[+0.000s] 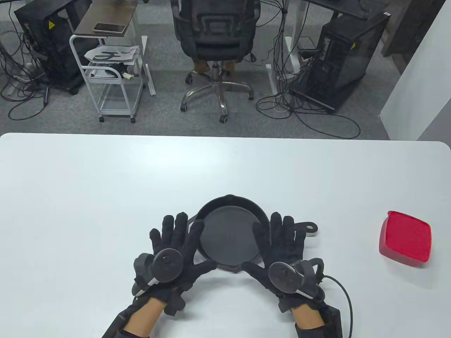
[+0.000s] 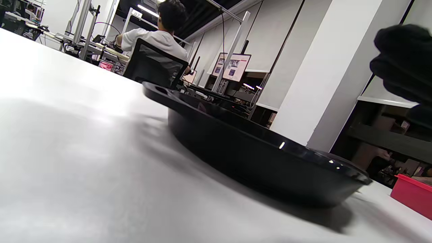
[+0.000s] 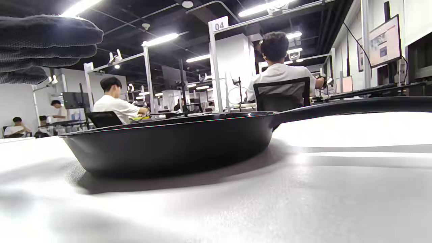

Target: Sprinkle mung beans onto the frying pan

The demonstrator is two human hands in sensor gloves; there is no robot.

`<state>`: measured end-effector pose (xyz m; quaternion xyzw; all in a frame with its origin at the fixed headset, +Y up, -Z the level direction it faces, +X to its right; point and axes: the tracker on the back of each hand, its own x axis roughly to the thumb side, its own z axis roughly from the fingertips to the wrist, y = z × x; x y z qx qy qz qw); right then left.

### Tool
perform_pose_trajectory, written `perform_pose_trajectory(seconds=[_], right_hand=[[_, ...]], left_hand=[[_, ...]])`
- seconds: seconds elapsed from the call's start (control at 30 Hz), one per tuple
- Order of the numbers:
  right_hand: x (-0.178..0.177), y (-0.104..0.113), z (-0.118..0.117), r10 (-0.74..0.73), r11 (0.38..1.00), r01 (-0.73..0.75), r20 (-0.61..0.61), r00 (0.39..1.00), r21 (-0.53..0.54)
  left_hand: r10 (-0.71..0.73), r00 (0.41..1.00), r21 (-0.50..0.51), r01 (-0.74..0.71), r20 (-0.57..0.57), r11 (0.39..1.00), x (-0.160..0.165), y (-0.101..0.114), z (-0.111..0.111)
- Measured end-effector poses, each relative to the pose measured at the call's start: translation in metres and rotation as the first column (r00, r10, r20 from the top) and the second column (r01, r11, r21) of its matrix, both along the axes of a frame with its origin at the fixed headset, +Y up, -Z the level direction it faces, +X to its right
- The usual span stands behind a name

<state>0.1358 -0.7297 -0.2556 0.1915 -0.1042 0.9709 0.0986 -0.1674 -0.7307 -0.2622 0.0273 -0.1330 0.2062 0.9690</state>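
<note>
2 hands, our left hand (image 1: 176,246) and right hand (image 1: 282,246), lay spread flat on either side of the frying pan (image 1: 229,234), holding nothing. The pan looked bare, so we figured 0 beans sprinkled yet. The red box (image 1: 405,237) sat well apart on our right, with open table (image 1: 105,183) between.

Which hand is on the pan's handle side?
The right hand. The frying pan points its handle toward the red container, just past that hand's fingertips; the left hand flanks the opposite rim.
</note>
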Motion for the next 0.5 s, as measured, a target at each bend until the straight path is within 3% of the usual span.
perform_pose_trajectory(seconds=[0.5], right_hand=[[0.0011, 0.0008, -0.0005, 0.007, 1.000, -0.006, 0.008, 1.000, -0.024]], left_hand=[[0.008, 1.000, -0.011, -0.008, -0.005, 1.000, 0.0004, -0.0003, 0.0000]])
